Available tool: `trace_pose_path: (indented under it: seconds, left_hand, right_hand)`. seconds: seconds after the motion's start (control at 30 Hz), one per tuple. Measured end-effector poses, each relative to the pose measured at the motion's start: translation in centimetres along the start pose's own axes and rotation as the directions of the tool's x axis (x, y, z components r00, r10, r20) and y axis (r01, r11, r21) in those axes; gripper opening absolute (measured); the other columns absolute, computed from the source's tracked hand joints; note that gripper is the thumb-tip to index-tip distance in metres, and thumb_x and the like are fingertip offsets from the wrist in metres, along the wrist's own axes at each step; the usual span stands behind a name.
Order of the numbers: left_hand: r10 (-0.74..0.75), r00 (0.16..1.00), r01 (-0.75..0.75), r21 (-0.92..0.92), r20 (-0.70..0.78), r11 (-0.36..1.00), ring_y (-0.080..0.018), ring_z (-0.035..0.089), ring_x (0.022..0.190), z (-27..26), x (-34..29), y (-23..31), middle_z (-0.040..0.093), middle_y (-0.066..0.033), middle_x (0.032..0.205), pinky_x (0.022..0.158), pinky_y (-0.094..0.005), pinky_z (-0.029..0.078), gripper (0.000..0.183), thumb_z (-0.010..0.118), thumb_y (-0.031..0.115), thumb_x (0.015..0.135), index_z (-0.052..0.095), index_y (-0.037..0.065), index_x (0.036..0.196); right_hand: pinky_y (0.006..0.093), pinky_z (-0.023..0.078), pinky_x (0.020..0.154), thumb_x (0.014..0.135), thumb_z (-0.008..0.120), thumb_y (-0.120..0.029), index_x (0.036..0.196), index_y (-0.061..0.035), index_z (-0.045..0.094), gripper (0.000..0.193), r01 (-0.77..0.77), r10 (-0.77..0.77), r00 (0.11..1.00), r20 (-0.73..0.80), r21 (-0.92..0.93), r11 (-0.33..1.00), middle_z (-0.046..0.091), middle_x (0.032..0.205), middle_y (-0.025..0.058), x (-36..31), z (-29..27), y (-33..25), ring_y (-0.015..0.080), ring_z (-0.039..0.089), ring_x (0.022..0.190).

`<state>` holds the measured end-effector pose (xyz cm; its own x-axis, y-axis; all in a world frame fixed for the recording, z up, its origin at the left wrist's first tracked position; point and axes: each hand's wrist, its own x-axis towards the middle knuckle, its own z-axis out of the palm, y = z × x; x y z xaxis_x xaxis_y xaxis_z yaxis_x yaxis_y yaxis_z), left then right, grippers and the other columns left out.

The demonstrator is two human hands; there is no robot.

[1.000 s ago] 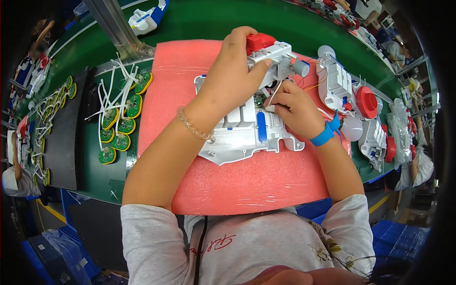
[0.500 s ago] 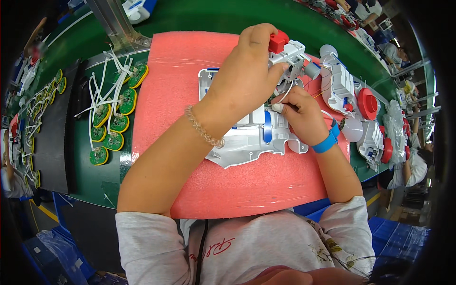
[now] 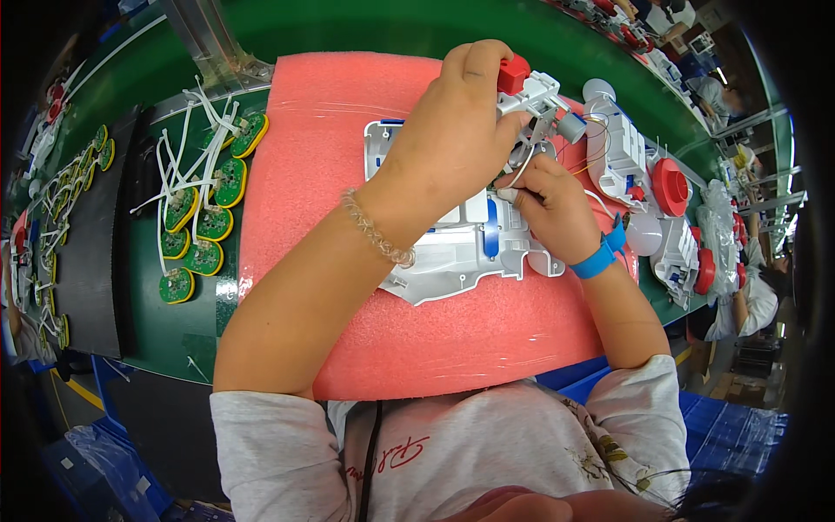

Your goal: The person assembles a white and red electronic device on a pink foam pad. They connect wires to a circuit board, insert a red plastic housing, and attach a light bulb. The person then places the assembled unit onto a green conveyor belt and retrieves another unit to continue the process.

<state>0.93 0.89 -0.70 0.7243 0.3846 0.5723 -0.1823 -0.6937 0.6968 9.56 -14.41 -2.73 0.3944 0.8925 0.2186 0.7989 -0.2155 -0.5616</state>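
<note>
Hands working above a hollow white shell (image 3: 444, 257)

The smooth plastic shell is lying open on a spongy pink foam mat (image 3: 417, 348), holding a flat blue strip (image 3: 491, 237). Above its far side, the left hand (image 3: 452, 130) is gripping a white mechanism (image 3: 539, 92) — fingers curled around it beside a red block (image 3: 513, 75). The right hand (image 3: 555, 209) is pinching a thin white wire (image 3: 524, 167), fingers nearly closed. Rounded green circuit boards (image 3: 204, 257) with yellow rims are resting on the green bench (image 3: 143, 335), leftward.

Desk (image 3: 161, 331): green
Mat (image 3: 417, 357): pink foam, flat on the desk, under a white shell (image 3: 448, 257)
Left of mat: yellow-edged green circuit boards (image 3: 177, 285), clustered
Right of mat: white housings (image 3: 677, 257), red round parts (image 3: 670, 187) among them
</note>
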Motion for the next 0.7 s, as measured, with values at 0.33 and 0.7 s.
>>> trace_pose_path:
  seconds: [0.33,0.7]
  left_hand:
    - [-0.026,0.999,0.026,0.013,0.025,1.0,-0.025,0.051,0.089,-0.2,0.1,0.2,0.047,-0.0181,0.105,0.076,-0.0318,0.044,0.049,0.062,0.019,0.078,0.037,0.001,0.116]
    - [-0.022,0.999,0.021,0.053,0.024,0.998,-0.0267,0.053,0.093,0.0,-0.1,0.6,0.048,-0.0199,0.106,0.077,-0.0326,0.044,0.05,0.061,0.02,0.079,0.036,0.0,0.117]
  right_hand:
    - [0.0345,0.045,0.065,0.079,0.053,-0.007,0.096,-0.0097,0.064,0.021,0.21,-0.153,0.969,0.195,-0.322,0.923,0.053,0.086,0.0074,-0.1,-2.0,-0.6,0.0255,0.055,0.077]
    - [0.0319,0.047,0.062,0.073,0.055,-0.01,0.094,-0.0084,0.062,0.023,0.434,-0.319,0.9,0.298,-0.536,0.724,0.052,0.085,0.0051,-0.5,-2.0,-0.8,0.0229,0.054,0.08]
